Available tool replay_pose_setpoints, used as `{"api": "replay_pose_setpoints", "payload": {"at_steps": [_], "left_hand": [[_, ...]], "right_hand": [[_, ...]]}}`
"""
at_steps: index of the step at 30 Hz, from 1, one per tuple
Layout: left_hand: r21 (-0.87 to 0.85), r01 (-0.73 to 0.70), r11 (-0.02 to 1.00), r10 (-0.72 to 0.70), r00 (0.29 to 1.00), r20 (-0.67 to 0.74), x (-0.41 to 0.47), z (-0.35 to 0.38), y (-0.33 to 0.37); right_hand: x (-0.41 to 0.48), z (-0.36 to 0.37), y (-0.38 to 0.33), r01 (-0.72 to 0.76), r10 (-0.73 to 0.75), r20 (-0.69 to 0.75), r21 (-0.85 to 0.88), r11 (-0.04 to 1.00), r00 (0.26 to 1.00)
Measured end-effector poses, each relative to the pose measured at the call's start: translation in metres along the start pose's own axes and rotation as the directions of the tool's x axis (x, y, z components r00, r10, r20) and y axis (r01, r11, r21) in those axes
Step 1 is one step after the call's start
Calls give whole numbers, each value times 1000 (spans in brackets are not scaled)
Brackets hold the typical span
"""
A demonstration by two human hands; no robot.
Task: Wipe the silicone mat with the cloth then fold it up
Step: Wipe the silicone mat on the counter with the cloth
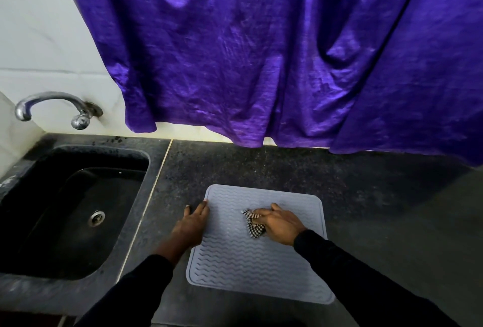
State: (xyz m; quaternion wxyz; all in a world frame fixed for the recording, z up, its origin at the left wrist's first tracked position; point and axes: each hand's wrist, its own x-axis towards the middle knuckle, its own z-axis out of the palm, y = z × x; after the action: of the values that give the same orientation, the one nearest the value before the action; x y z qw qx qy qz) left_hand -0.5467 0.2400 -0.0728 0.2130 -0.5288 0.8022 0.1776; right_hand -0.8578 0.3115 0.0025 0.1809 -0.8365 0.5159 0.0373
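A grey-blue silicone mat [251, 269] with wavy ridges lies flat on the dark stone counter, in front of me. A black-and-white checked cloth [251, 223] is bunched on the mat's upper middle. My right hand [279, 223] presses flat on the cloth, fingers stretched out over it toward the left. My left hand [192, 223] rests flat across the mat's left edge, fingers straight, partly on the counter.
A dark sink [65, 211] with a metal drain is sunk into the counter at the left, below a chrome tap [52, 106] on the white tiled wall. A purple curtain [261, 52] hangs behind the counter [392, 209].
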Motion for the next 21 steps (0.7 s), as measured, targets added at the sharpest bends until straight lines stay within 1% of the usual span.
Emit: {"api": "replay_pose_setpoints", "payload": {"at_steps": [3,5,7,11,13,15,17,19,21], "left_hand": [[-13,5,1000,-5,1000,5,-14,-14,16],[-35,54,998,-54,998,-8,-25,-24,28],[-40,74,996,-75,997,-7,-25,-25,32],[-54,40,998,-41,999,-7,-12,-11,23],[-49,71,996,-72,997,-4,-10,-6,21],[-43,57,997,-58,998,-36,-13,-7,28],[-19,60,998,-61,997,-54,-13,-8,33],[-33,81,996,-83,995,-48,-12,-7,33],[-34,73,997,-75,996,-45,-10,-6,31]], "right_hand": [[-10,-4,15,-23,23,29,0,1000,999],[-12,-11,21,-24,24,44,-2,1000,999],[-11,-18,22,-34,34,19,18,999,999],[-3,-24,15,-58,60,-57,39,998,997],[0,-20,11,-34,35,-40,28,999,999],[-4,-13,10,-13,13,-10,11,1000,1000],[-14,-4,16,-11,11,-12,4,1000,1000],[-25,3,24,-18,18,-17,-5,1000,1000],[-35,5,33,-24,24,-16,-18,1000,1000]]}}
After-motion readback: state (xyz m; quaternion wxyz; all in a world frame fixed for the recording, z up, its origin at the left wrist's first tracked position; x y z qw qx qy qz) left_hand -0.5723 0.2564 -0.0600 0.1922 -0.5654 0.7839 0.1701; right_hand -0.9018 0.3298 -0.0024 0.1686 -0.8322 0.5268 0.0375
